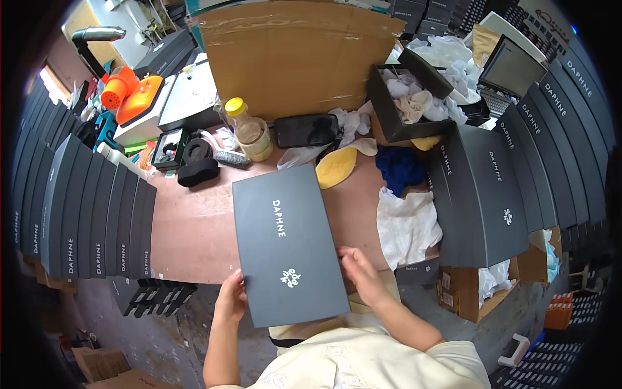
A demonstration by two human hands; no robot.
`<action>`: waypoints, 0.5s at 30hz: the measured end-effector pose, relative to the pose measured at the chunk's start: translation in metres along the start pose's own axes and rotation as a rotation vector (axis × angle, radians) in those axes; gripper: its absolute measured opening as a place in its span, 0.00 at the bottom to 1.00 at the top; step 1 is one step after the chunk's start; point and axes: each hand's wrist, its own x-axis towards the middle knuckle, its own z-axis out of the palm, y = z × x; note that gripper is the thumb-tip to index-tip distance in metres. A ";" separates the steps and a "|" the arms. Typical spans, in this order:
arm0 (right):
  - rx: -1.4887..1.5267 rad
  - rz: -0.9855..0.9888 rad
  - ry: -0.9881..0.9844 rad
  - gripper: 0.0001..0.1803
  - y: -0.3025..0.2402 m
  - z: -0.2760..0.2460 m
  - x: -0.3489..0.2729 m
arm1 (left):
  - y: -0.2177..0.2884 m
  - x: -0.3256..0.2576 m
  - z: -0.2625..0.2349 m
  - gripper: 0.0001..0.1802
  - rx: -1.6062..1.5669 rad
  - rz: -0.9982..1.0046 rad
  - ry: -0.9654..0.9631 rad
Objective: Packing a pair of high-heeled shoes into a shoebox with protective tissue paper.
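Note:
A closed dark grey shoe box (282, 243) with white print lies lengthwise in front of me, its near end jutting past the table's front edge. My left hand (232, 296) is closed on its left side near the front corner, the fingertips partly hidden behind the box. By the right side, my right hand (363, 275) has loosely bent fingers with the tips at the box's edge, not wrapped round it. A yellow cloth pad (337, 167) lies just beyond the far right corner.
Upright grey shoe boxes line the left (84, 207) and right (492, 188) sides. Behind stand a cardboard panel (298, 61), a yellow-capped bottle (243, 123) and a black case (306, 130). A white cloth (408, 223) and navy cloth (400, 168) lie right on the brown tabletop (188, 227).

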 end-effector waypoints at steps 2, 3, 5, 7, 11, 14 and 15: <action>0.253 -0.041 -0.152 0.28 -0.017 -0.007 0.003 | 0.003 -0.010 0.026 0.25 -0.097 0.017 0.117; 0.321 -0.094 -0.215 0.29 -0.025 -0.006 0.002 | 0.008 -0.016 0.040 0.26 -0.143 0.025 0.178; 0.312 -0.213 -0.264 0.30 -0.020 -0.001 0.004 | 0.014 -0.021 0.050 0.33 -0.039 0.179 0.148; 0.071 -0.286 -0.217 0.30 -0.016 0.005 -0.002 | 0.024 -0.031 0.074 0.35 0.149 0.391 0.130; -0.654 -0.509 -0.170 0.24 -0.006 0.003 0.005 | 0.052 -0.072 0.131 0.38 0.198 0.858 0.379; -1.138 -0.684 -0.025 0.30 -0.033 0.011 -0.003 | 0.071 -0.095 0.107 0.38 0.111 1.143 0.404; -1.154 -0.732 -0.066 0.31 -0.041 0.014 -0.005 | 0.075 -0.106 0.100 0.39 0.187 1.278 0.480</action>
